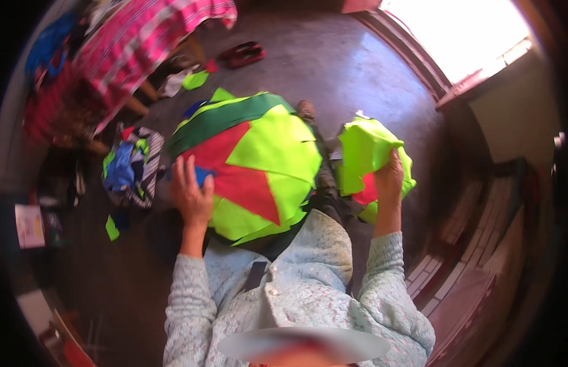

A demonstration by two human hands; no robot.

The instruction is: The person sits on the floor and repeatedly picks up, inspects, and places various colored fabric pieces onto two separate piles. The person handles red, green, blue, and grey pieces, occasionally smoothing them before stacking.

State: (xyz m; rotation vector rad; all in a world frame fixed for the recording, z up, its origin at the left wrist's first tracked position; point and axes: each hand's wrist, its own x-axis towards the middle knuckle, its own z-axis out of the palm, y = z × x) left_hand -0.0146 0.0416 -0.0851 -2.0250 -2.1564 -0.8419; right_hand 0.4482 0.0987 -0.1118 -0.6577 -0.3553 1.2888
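A broad, rounded pile of cut fabric pieces (283,144) lies in front of me, in neon yellow-green, red and dark green, with a bit of blue. On its left side rests my left hand (194,199), open with its fingers apart, next to the small blue piece (202,175). To the right, my right hand (390,177) is closed on the edge of a neon yellow-green cloth piece (365,147). Beneath that piece show a red piece (366,189) and more yellow-green cloth. My right fingertips are partly hidden by the cloth.
At left sits a striped bundle of coloured scraps (126,165), and a green scrap (112,229) lies near it. A table with a pink striped cloth (134,43) stands far left, with red shoes (242,55) beside it. Bright doorway (461,37) far right; slatted boards (455,269) at right.
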